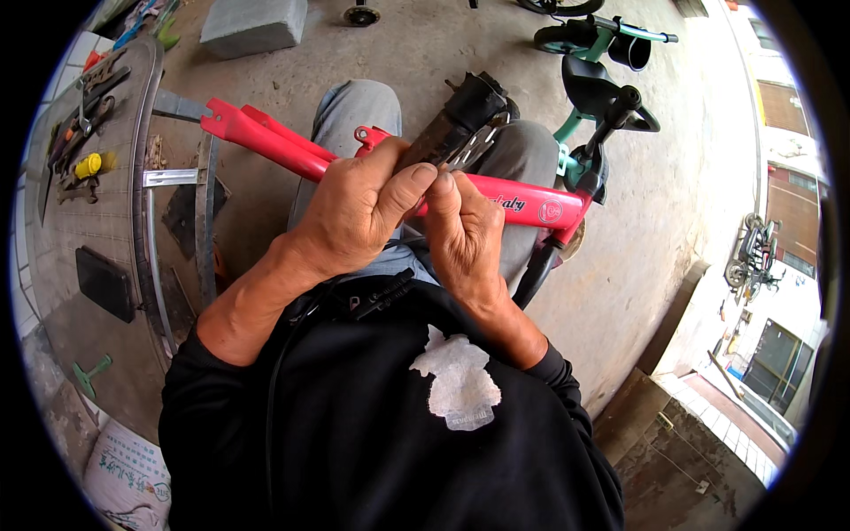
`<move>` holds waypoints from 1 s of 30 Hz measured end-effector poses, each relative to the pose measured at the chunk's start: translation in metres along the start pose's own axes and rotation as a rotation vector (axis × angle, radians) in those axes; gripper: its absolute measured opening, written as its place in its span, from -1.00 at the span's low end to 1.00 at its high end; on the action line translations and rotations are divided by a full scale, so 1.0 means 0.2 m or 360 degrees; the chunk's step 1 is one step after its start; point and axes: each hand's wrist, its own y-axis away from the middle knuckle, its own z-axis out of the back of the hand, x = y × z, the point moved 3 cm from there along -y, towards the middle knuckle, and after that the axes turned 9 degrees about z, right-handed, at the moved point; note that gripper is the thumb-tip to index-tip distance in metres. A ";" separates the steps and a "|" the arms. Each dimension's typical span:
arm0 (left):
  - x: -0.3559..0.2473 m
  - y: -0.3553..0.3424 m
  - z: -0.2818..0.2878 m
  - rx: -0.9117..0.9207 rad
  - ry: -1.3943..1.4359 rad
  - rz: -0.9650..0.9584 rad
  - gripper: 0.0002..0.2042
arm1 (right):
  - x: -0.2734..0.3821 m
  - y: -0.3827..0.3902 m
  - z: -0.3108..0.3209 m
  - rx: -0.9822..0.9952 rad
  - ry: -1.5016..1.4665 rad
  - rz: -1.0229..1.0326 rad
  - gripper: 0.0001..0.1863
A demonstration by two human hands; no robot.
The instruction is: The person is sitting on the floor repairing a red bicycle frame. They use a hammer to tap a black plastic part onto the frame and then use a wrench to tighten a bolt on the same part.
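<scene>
A red child's-bike frame [531, 202] lies across my lap, its forked end to the left and a black stem and handlebar [611, 119] at its right end. Over its middle my two hands meet, thumbs almost touching. My left hand [350, 208] is closed in a fist against the tube; its fingers hide what they grip. My right hand [469, 234] is closed in a pinch beside it, and whatever sits between thumb and fingers is too small to see. Just beyond them a dark cylindrical part [456, 119] slants up between my knees, next to a slotted silver metal piece [474, 149].
At left stands a table [115, 221] bearing hand tools [84, 124], a yellow object [88, 165] and a black flat box [104, 283]. A grey block [254, 26] rests on the floor ahead. A green balance bike [580, 115] stands at right. A sack [131, 469] lies lower left.
</scene>
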 end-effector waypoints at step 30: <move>0.01 -0.02 0.07 -0.0010 -0.0175 -0.0053 -0.62 | -0.08 0.08 -0.05 0.0246 -0.0071 -0.0157 -0.51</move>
